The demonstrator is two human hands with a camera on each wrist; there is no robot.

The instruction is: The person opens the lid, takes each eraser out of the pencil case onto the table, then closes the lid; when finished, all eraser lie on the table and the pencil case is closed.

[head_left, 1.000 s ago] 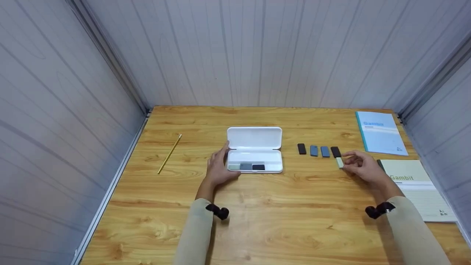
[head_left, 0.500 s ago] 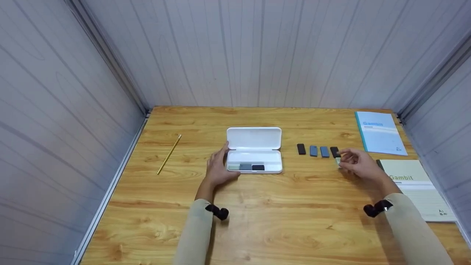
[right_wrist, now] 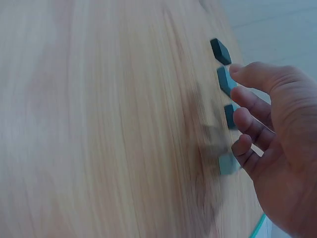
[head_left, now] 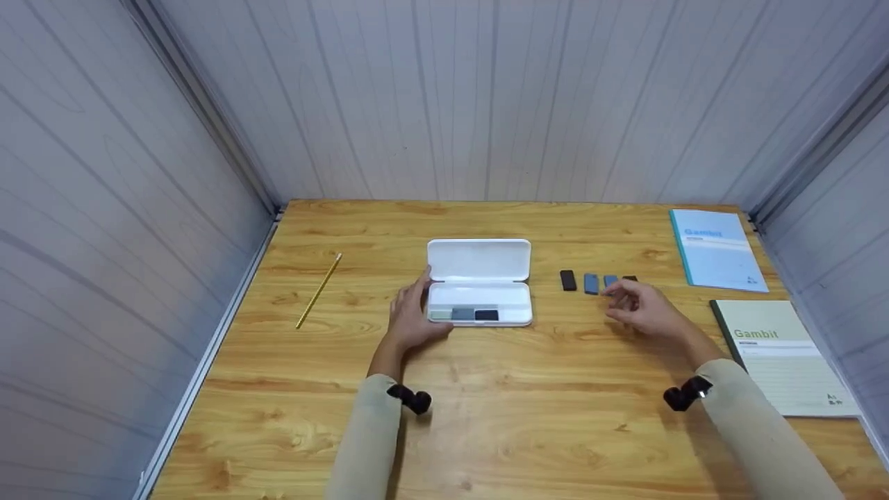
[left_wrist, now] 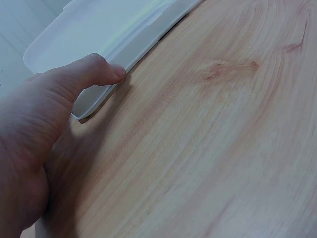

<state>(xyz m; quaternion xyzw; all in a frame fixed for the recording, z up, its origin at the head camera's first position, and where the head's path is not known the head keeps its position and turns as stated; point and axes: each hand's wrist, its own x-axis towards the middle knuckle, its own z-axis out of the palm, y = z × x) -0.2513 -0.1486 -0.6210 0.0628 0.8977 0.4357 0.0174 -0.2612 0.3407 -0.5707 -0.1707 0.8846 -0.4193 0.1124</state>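
Note:
An open white case (head_left: 479, 259) lies mid-table, and its tray (head_left: 510, 297) holds a pale green, a grey-blue and a black block. My left hand (head_left: 411, 316) rests flat against the case's left end, thumb on its edge (left_wrist: 106, 74). My right hand (head_left: 635, 305) hovers over a row of small blocks: black (head_left: 568, 280), blue (head_left: 591, 283), and two more partly hidden behind it. In the right wrist view its curled fingers (right_wrist: 247, 119) hold a pale grey-green block (right_wrist: 228, 162) just above the wood.
A yellow pencil (head_left: 319, 290) lies at the left of the wooden table (head_left: 528, 417). A blue notebook (head_left: 717, 250) and a cream one with a dark spine (head_left: 781, 357) lie at the right. Grey panel walls enclose three sides.
My right hand has moved left from beside the cream notebook to over the row of blocks, taking the pale block with it. The left hand and case stay put.

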